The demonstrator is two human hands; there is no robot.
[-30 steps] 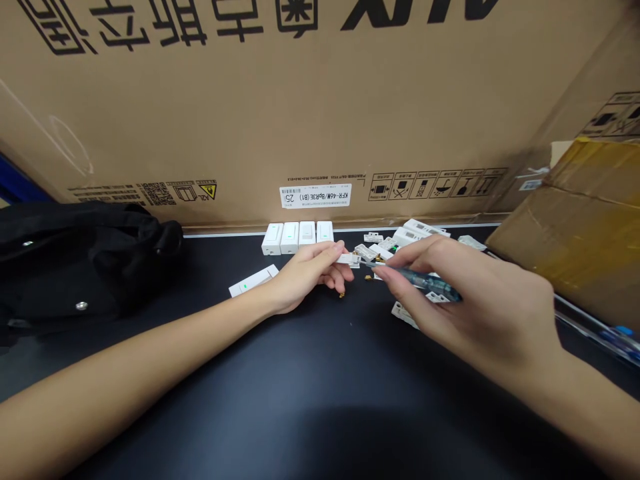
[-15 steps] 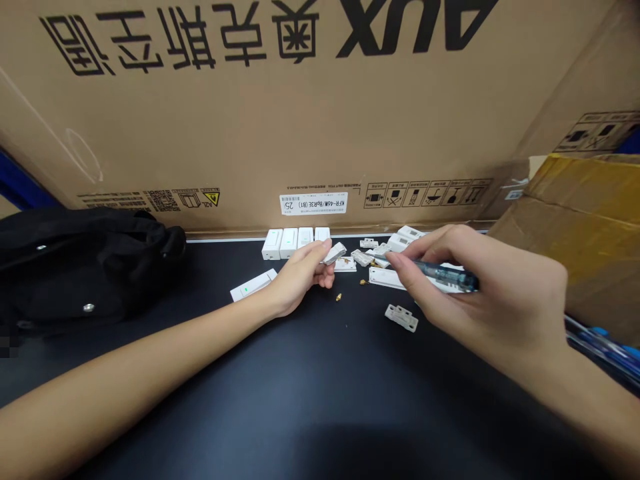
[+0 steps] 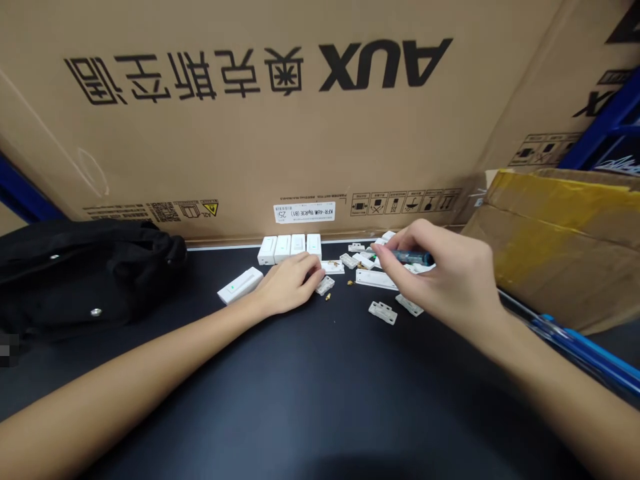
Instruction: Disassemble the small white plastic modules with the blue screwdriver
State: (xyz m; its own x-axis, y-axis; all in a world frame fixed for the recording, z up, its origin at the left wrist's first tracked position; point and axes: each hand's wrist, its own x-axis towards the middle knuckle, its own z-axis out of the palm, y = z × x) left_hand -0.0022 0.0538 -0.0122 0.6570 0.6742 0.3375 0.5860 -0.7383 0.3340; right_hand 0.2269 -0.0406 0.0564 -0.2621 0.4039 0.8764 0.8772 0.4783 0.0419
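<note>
At the middle of the dark tabletop is my left hand (image 3: pixel 289 285), low on the surface, with its thumb and fingers closed on the edge of a small greyish-white plastic piece (image 3: pixel 325 286). My right hand (image 3: pixel 440 267) grips a screwdriver (image 3: pixel 413 257) by its translucent dark-blue handle; the tip is hard to make out. Below it lie white wall-switch parts, among them a long frame (image 3: pixel 377 279) and a small plastic bracket (image 3: pixel 349 261). Tiny brass parts (image 3: pixel 328 297) sit near my left fingertips. Two more brackets (image 3: pixel 383 313) lie nearer me.
Several white switches (image 3: pixel 291 249) stand in a row against a large cardboard box (image 3: pixel 240 153). Another switch (image 3: pixel 241 285) lies left of my left hand. A black bag (image 3: pixel 85 280) rests at the left, a smaller carton (image 3: pixel 560 247) at the right, with blue pens (image 3: pixel 590 353) before it.
My left hand has come down to the tabletop with its plastic piece. Beside the near bracket a second one now shows. The view has shifted slightly.
</note>
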